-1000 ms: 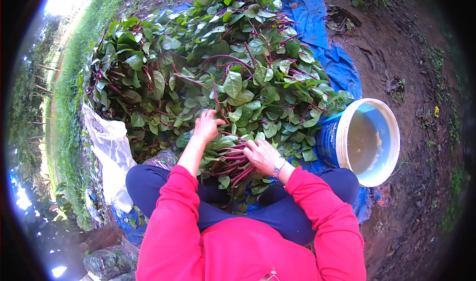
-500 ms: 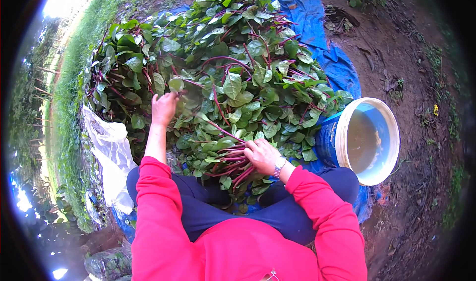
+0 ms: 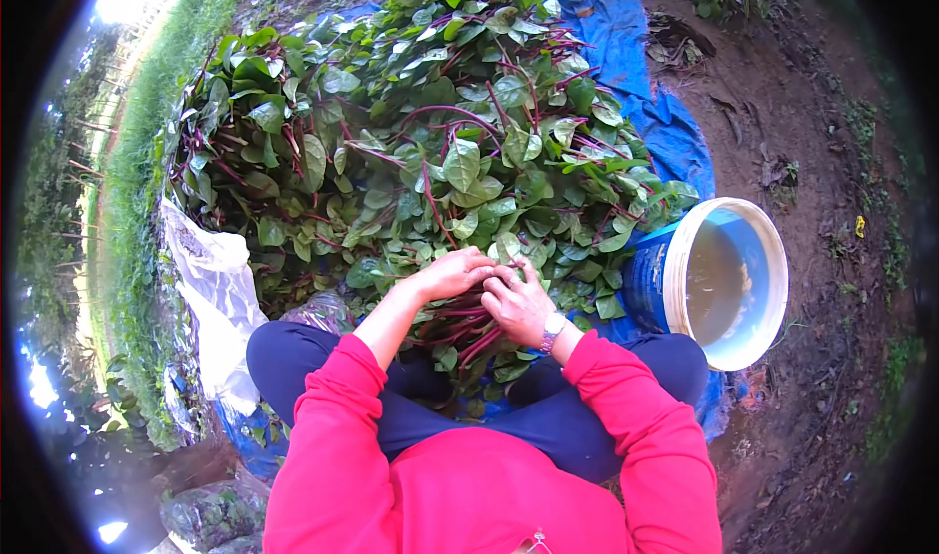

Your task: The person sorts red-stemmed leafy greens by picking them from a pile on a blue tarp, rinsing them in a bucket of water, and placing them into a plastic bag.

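Observation:
A bunch of Malabar spinach [image 3: 468, 331], with purplish-red stems and green leaves, is gripped in my right hand [image 3: 520, 305] above my lap. The cut stem ends point down toward me. My left hand [image 3: 452, 274] meets the right one at the top of the bunch, its fingers bent and pressed together. Whatever lies between those fingertips is hidden. Beyond both hands spreads a large heap of the same spinach [image 3: 460, 168], leaves and red stems tangled together.
A blue tarp [image 3: 675, 129] lies under the heap. On the right a blue bucket [image 3: 646, 275] with a white rim holds murky water. To the left are a white plastic sheet [image 3: 210, 295] and grass [image 3: 147, 192]. Bare brown soil [image 3: 812, 212] stretches along the right.
My left hand has come from over the left part of the heap, down and right, to the bunch. My right hand stays on the bunch; a long stem sticking out of it no longer shows.

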{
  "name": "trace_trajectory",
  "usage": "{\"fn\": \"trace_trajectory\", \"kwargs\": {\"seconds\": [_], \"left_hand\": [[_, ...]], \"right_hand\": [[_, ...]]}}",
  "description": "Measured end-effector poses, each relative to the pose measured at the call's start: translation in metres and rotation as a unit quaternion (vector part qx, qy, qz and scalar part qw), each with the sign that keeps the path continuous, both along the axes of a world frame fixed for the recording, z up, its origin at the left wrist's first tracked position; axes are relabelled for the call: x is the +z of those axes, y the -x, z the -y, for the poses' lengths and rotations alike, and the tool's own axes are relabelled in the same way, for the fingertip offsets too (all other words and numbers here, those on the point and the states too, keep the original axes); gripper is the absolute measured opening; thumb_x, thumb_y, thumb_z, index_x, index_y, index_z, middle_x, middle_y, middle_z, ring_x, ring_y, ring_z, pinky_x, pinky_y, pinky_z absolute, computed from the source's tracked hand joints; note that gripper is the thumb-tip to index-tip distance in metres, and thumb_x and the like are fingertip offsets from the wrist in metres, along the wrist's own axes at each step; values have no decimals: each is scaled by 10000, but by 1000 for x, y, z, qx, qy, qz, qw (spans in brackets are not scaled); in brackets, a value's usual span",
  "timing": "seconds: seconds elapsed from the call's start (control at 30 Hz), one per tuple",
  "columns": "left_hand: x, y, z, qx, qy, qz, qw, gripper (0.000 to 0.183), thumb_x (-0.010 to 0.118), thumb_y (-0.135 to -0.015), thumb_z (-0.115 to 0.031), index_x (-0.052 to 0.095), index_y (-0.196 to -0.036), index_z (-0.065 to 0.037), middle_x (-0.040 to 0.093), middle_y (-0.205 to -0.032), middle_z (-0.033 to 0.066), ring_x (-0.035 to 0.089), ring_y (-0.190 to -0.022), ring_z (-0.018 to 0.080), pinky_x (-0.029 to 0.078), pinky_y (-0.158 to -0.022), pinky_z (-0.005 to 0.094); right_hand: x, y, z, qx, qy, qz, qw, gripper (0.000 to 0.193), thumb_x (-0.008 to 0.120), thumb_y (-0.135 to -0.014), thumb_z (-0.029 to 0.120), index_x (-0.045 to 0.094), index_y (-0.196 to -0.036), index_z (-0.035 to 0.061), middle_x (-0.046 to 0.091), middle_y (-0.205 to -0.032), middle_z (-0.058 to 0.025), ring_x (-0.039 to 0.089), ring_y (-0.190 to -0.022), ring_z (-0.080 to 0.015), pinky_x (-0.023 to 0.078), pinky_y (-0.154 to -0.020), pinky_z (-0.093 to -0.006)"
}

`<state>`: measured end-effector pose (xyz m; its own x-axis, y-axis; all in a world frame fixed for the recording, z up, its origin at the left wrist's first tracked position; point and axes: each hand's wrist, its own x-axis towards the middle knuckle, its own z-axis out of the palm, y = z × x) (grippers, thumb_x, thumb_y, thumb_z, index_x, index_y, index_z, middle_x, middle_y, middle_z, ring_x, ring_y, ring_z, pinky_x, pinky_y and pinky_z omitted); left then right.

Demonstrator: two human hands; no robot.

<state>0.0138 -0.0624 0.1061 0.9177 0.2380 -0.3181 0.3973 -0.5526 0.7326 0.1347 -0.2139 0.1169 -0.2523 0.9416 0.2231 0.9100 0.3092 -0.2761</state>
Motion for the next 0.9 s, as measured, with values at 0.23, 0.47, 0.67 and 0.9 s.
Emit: {"fn": "trace_trajectory", "kwargs": {"seconds": [0.23, 0.47, 0.67, 0.9], "left_hand": [[-1, -4, -8, -62, 55, -35, 996, 327, 491, -884, -334, 607, -1078, -98, 582, -979, 137, 555, -954, 299, 430, -837, 380], [-57, -26, -116, 464, -158, 115, 864, 434, 563, -824, -353, 555, -1070, 4, 608, -974, 183, 587, -921, 290, 444, -825, 377], [-63, -46, -128, 527, 64, 42, 846, 472, 574, -837, -323, 490, -1162, 9, 606, -853, 111, 576, -772, 195, 454, -696, 328], [42, -29, -122, 398, -202, 306, 841, 252, 527, -893, -173, 591, -1103, -48, 573, -786, 25, 533, -720, 123, 427, -676, 261]], "right_hand": [[-9, -3, 1, -1, 87, 16, 996, 284, 633, -599, 155, 538, -861, 99, 498, -923, -68, 527, -895, -251, 343, -883, -490], [-13, -3, -4, -4, 71, -38, 997, 280, 622, -582, 98, 521, -840, 53, 504, -915, -102, 522, -824, -260, 379, -857, -405], [-9, -6, -2, 8, 65, -19, 998, 264, 610, -586, 113, 519, -825, 51, 509, -911, -106, 519, -833, -257, 386, -841, -397], [-10, -5, -2, 23, 0, -14, 1000, 217, 591, -640, 117, 515, -837, 67, 484, -863, -93, 534, -739, -242, 434, -687, -351]]}}
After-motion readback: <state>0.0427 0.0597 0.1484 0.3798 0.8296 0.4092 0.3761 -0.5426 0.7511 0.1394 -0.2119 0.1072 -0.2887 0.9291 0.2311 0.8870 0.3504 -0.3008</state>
